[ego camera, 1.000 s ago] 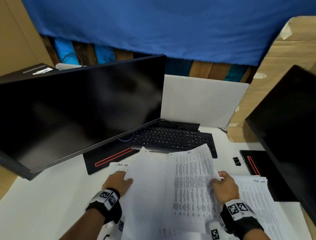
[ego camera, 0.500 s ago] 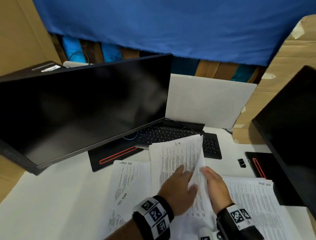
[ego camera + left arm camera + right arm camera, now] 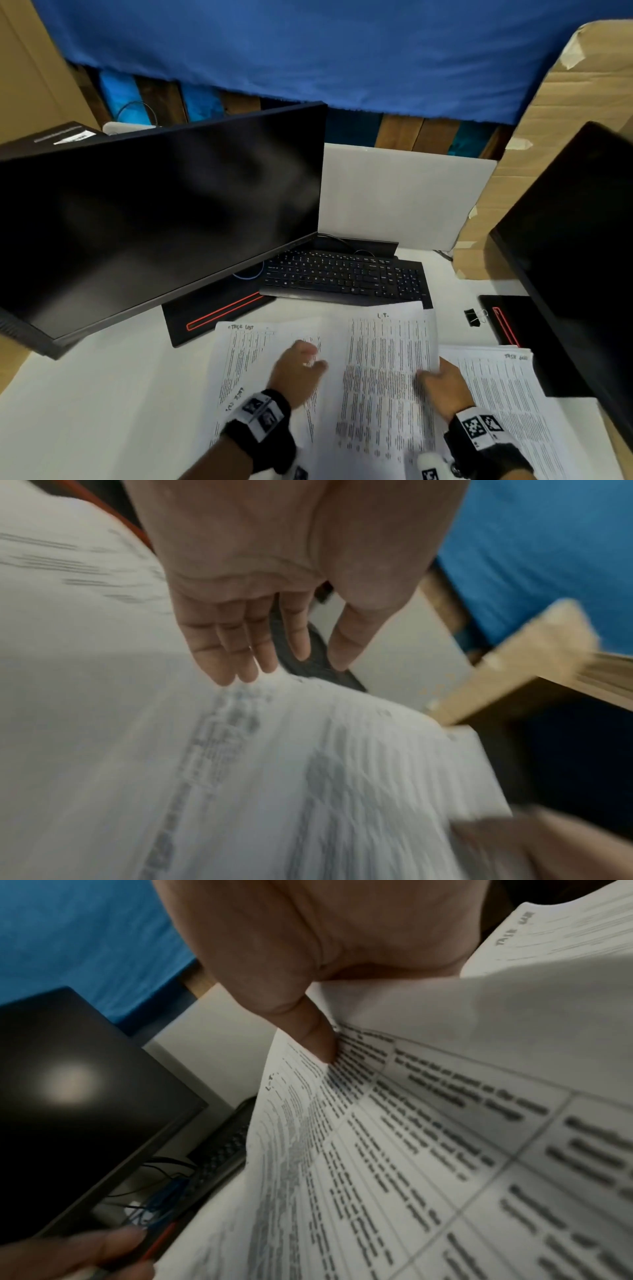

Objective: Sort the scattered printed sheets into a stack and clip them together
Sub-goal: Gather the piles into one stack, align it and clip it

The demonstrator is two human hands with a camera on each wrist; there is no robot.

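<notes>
A printed sheet [image 3: 387,370] is lifted over the middle of the desk. My right hand [image 3: 442,380] pinches its right edge, and the right wrist view shows the thumb [image 3: 318,1042] on the sheet's printed face [image 3: 428,1150]. My left hand [image 3: 298,368] hovers just left of that sheet with straight fingers [image 3: 240,647] and holds nothing. Under it lies another sheet headed "Task list" [image 3: 239,359]. A stack of printed sheets [image 3: 500,397] lies to the right. A black binder clip [image 3: 472,317] sits on the desk beyond the stack.
A black keyboard [image 3: 342,277] lies just behind the sheets. A large dark monitor [image 3: 154,219] overhangs the left, its base [image 3: 219,315] marked with a red line. A second monitor [image 3: 582,257] and its base [image 3: 513,318] crowd the right. The white desk [image 3: 102,411] shows at the near left.
My left hand has let go of the lifted sheet and swung back to the left, fingers open. The right hand alone now holds the sheet, which has spread out flatter.
</notes>
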